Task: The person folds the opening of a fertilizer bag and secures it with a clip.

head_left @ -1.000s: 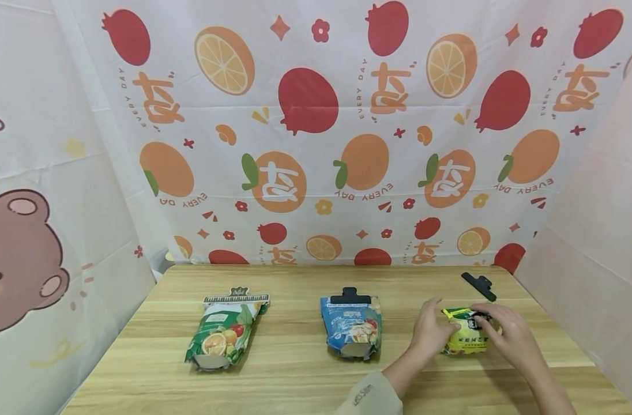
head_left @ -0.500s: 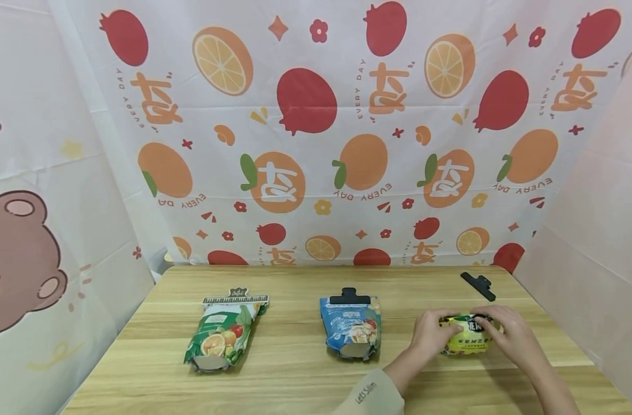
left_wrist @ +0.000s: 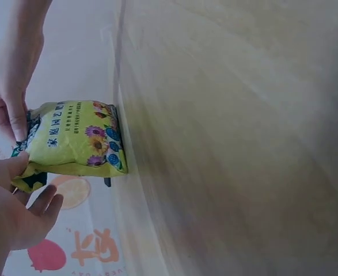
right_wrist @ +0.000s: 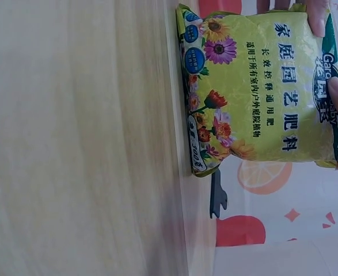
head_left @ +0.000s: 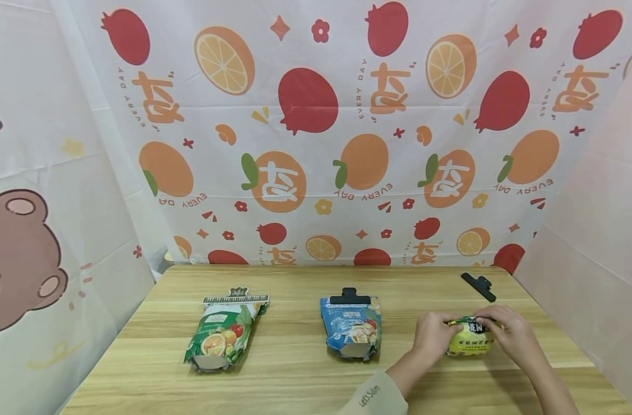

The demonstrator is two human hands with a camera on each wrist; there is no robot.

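Observation:
A yellow-green bag of garden fertilizer (head_left: pixel 470 343) with printed flowers stands at the right of the table. My left hand (head_left: pixel 431 335) pinches its top left corner between thumb and fingers. At the top right, my right hand (head_left: pixel 512 334) grips the other corner. In the left wrist view, the left thumb (left_wrist: pixel 18 164) presses on the bag's top edge, which looks bent over. The right wrist view shows the front of the fertilizer bag (right_wrist: pixel 255 86), with its base on the table. Behind it lies a loose black bag clip (head_left: pixel 479 286).
A blue bag (head_left: pixel 349 331) with a black clip (head_left: pixel 350 297) on its top lies mid-table. Further left is a green bag (head_left: pixel 219 340) under a piano-key patterned clip (head_left: pixel 236 297). A fruit-print curtain (head_left: pixel 316 230) hangs behind the wooden table (head_left: pixel 285 380).
My left fingers have come down onto the bag's top corner and now pinch it. The bag's top edge, flat and visible before, is now bent over. The clips and other bags stay put.

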